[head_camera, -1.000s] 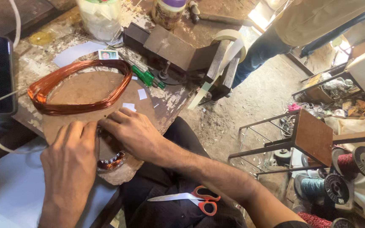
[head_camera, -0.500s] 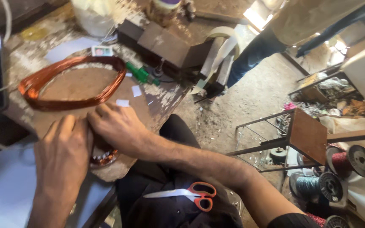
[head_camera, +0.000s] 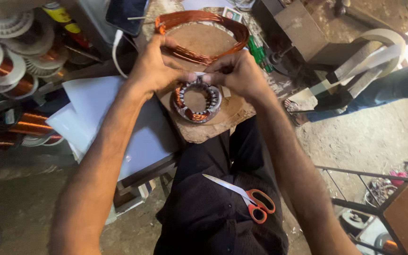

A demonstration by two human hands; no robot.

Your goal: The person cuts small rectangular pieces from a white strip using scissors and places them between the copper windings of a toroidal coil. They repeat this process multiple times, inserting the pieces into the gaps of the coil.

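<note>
Left hand (head_camera: 154,68): fingers curled, tips pinched together at the top rim of the stator (head_camera: 197,100). What the pinch encloses is too small to tell.

Right hand (head_camera: 239,73): likewise curled, fingertips meeting those of the left hand at the same rim; a small pale slip shows between the two sets of tips.

Stator: round metal ring, slotted inner face, copper windings seated in part of the slots, hollow centre. Lies flat on the wooden board (head_camera: 213,127), near its front edge.

Wooden board: worn, brown, rough, irregular outline. Little bare surface left around the stator; its front edge overhangs the lap.

Copper wire coil (head_camera: 204,35): large flattened loop of glossy reddish wire, behind the hands, touching the left hand's knuckles.

Scissors (head_camera: 246,198): steel blades, orange handles, resting on black cloth on the lap, well apart from the hands.

Pale blue sheet (head_camera: 105,113): smooth, flat, under the left forearm, just beside the board.

Further stators and wire spools (head_camera: 5,61): stacked at far left, crowding that side.

Green-handled tool (head_camera: 257,51): just beyond the right hand.

Concrete floor (head_camera: 369,137): dusty, open to the right.
</note>
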